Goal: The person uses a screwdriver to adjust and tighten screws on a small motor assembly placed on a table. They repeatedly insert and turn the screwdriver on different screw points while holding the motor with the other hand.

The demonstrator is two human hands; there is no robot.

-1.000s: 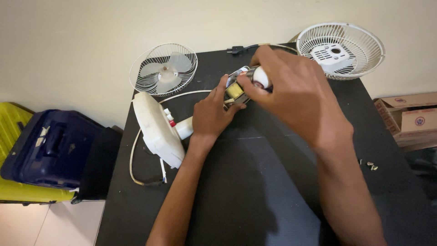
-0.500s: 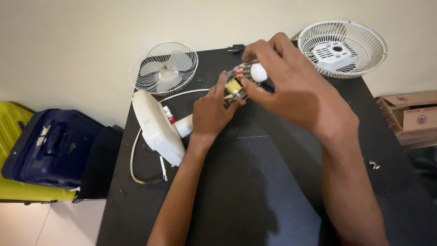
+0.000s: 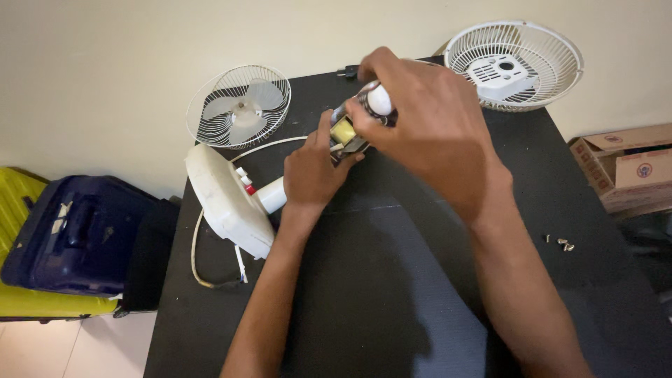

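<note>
A black table (image 3: 392,294) is lying under both hands and bearing everything else. Off its edge, far to the left of the left hand, a dark blue suitcase (image 3: 70,234) is resting on a yellow one (image 3: 21,203). Just left of the left wrist, the white fan base (image 3: 227,203) is lying on its side, its cord (image 3: 199,262) looping beneath it. Beyond the right hand, toward the wall, a white rear grille (image 3: 514,63) is sitting dish-up; beyond the left hand, a front grille with the pale fan blade (image 3: 241,108) is leaning at the table edge. Well right of the right forearm, cardboard boxes (image 3: 623,168) are standing beside the table.

The left hand (image 3: 311,171) is closing around the lower end of the small fan motor (image 3: 350,129), thumb and fingers pinching it. The right hand (image 3: 427,126) is gripping the motor's top from above, fingers curled over its white rounded end. The motor is being held between both hands, just above the table. A few small screws (image 3: 560,242) are lying to the right of the right forearm.
</note>
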